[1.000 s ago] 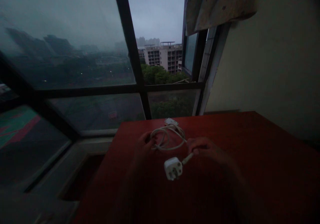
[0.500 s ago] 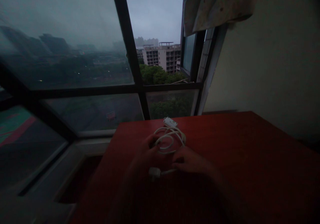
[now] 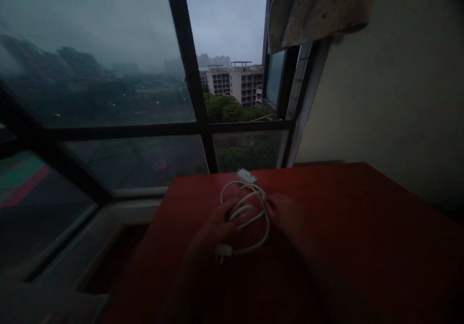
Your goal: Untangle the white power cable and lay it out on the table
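Note:
A white power cord (image 3: 267, 227) lies in loose loops on the reddish table. At its far end is a small white socket block (image 3: 246, 175); at the near end, a white plug (image 3: 224, 250) with its prongs pointing towards me. My left hand (image 3: 221, 221) is closed around the left side of the loops, fingers curled over several strands. On the right side of the coil, my right hand (image 3: 284, 213) pinches the cord near where the strands cross, below the block. Dim light hides the exact fingertip contact.
The red wooden table (image 3: 344, 227) reaches to the window and the wall (image 3: 384, 102). Dark window frames (image 3: 203, 126) stand along the far and left sides, with one pane open. A stained curtain (image 3: 319, 10) hangs at upper right.
My right hand has moved away from me and slightly right, from the cord near the plug to the coil's right side. The loops have spread wider, and the plug end now curves out.

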Tool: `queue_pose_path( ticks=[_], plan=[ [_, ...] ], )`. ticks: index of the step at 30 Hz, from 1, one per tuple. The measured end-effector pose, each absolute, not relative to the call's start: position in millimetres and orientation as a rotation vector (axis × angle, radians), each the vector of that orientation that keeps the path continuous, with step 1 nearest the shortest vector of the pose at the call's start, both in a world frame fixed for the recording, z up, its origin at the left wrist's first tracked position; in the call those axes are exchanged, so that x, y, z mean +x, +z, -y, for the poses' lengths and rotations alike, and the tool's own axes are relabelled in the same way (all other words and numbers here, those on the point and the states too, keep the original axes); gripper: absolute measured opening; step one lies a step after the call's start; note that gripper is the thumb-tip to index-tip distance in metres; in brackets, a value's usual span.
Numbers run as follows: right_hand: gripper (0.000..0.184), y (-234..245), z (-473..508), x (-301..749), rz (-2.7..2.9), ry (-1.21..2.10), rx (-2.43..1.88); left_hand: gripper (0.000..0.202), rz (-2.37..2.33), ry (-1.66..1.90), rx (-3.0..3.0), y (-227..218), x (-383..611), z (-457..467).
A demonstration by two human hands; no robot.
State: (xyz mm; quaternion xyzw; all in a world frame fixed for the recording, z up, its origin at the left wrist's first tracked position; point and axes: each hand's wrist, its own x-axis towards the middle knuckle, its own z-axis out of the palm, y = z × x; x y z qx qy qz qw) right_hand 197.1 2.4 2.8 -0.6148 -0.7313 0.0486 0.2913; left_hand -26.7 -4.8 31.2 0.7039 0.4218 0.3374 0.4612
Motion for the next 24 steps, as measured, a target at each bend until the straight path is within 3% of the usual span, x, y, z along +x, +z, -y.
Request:
queue_pose_path(
  ticks=[14, 20, 24],
  plan=[
    [0.038, 21, 5, 195, 1.594, 0.442, -1.543, 0.021, -1.129, 0.680, 2.226, 17, -23, 4],
    [0.044, 12, -4, 203, 1.404, 0.765, -1.415, 0.032, -1.634, 0.820, 2.254, 10, -46, -10],
    [0.043, 6, -8, 198, 1.297, 0.943, -1.301, 0.065, -1.534, 0.800, 2.358, 14, -56, -15]
  ],
)
